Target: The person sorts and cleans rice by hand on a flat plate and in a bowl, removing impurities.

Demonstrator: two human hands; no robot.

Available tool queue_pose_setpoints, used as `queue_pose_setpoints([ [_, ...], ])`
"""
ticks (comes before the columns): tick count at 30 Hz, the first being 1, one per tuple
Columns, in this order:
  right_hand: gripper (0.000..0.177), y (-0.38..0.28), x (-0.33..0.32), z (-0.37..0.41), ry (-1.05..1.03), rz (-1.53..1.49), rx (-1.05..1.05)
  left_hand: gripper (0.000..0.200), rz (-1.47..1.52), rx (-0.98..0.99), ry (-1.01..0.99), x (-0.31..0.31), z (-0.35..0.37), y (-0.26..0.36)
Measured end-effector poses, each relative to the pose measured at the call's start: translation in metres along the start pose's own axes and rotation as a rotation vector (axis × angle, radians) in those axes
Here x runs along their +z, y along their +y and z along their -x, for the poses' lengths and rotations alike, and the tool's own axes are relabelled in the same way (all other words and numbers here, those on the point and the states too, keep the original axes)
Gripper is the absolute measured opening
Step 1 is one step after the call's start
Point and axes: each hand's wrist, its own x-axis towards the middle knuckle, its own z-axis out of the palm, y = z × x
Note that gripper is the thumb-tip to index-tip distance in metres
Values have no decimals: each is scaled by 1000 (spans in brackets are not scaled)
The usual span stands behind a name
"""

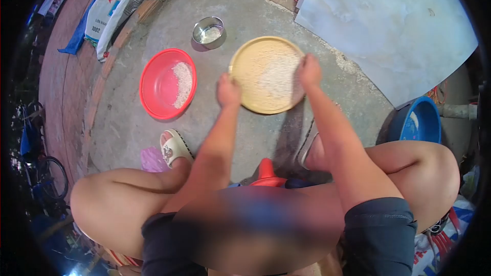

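Observation:
A round, shallow yellow winnowing tray [248, 99] is held up between my two hands, with rice grains [279, 76] spread over its middle and right side; the grains look smeared by motion. My left hand [228, 91] is closed on the tray's left rim. On the opposite rim my right hand [310, 73] grips it, fingers partly hidden. To the left, a red plastic basin [158, 84] has a heap of white rice [182, 84] along its right side. Behind it stands a small metal bowl [208, 42] with some pale grains at the bottom.
A blue basin [423, 120] stands by my right knee. A large whitish sheet [388, 25] covers the upper right. Printed sacks [115, 10] lie at the upper left. A pink plastic bag [152, 159] is beside my left sandal [175, 148]. The floor [204, 117] is concrete.

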Motion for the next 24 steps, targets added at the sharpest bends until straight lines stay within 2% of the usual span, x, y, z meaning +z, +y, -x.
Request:
queue_pose_setpoints([
  [2, 17, -21, 15, 7, -151, -118, -142, 29, -20, -37, 106, -7, -11, -41],
  [3, 18, -31, 20, 12, -214, -184, -196, 29, -14, -45, 110, -18, -11, -44],
  [5, 19, -37, 24, 13, -245, -221, -215, 29, -105, -192, 115, -38, -13, -45],
  [6, 19, -41, 27, 13, -274, -263, -226, 29, -109, -187, 122, -38, -13, -40],
  [8, 20, -20, 22, 2, -157, -185, -239, 27, -35, -180, 129, -28, -6, -22],
  [10, 20, 11, 18, -13, -99, -111, -82, 26, 26, -73, 99, -8, 6, 3],
  [12, 21, 10, -24, -10, -118, 33, 111, 27, 87, -31, 40, 9, 17, 31],
  [13, 21, 8, -22, -6, -115, 26, 124, 27, 80, -19, 34, 5, 17, 35],
  [15, 24, 7, -20, -5, 103, 111, 287, 28, 76, -40, -13, 3, 25, 51],
  [18, 24, -11, 4, 11, -66, 9, 105, 32, 72, -109, 5, -3, 3, -4],
  [20, 24, -38, 22, 24, -194, -110, -44, 25, -45, -139, 56, -24, -8, -43],
  [24, 25, -52, 41, 23, -287, -238, -184, 23, -193, -162, 115, -48, -10, -55],
])
